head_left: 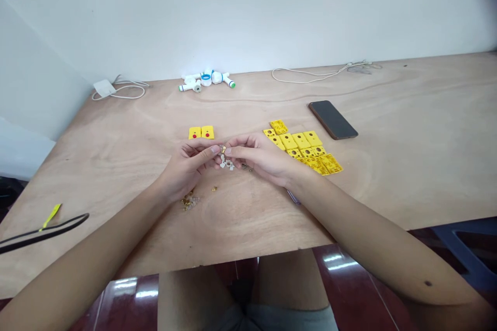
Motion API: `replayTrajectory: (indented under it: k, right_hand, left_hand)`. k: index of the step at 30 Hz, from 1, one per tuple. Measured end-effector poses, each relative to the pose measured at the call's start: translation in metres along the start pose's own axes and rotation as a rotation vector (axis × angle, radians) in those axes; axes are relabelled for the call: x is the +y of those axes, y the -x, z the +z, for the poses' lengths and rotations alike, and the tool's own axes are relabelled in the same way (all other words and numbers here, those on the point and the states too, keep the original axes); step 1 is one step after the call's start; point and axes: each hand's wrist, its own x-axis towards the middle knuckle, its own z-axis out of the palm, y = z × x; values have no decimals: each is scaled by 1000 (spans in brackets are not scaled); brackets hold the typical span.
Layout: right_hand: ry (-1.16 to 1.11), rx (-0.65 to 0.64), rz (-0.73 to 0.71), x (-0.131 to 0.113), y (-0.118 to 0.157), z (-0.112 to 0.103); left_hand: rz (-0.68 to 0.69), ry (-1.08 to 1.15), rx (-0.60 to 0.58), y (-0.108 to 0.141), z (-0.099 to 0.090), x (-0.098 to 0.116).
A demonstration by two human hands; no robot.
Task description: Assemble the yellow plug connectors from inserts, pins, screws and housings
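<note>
My left hand (194, 161) and my right hand (256, 158) meet over the middle of the table. Pinched between their thumbs and fingertips is a small brass-coloured metal part (223, 150), whose exact kind is too small to tell. Just below the fingertips are small white plastic pieces (227, 164). By my left wrist lies a little heap of brass and clear bits (189, 200), with one loose brass piece (214, 189) to its right. Small dark screw-like bits (246, 167) lie partly hidden under my right hand.
Two yellow cases with red dots (201, 133) lie beyond my left hand. Several yellow plastic shells (300, 140) spread out to the right, near a dark phone (333, 119). White-blue plastic pipes (207, 78), a charger (104, 88) and a white cable (310, 78) lie along the wall.
</note>
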Motion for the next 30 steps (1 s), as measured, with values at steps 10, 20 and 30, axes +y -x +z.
replayTrajectory:
  k: [10,20,30]
  right_hand:
    - [-8,3,10,2,0,-2]
    - [14,25,8,2,1,1]
    - [-9,56,19,4,0,3]
  left_hand:
    - [4,-6,20,0,-1,-1]
    - [16,-10,-21,0,-2,-2]
    - [27,-14,-30,-2,-3,-5]
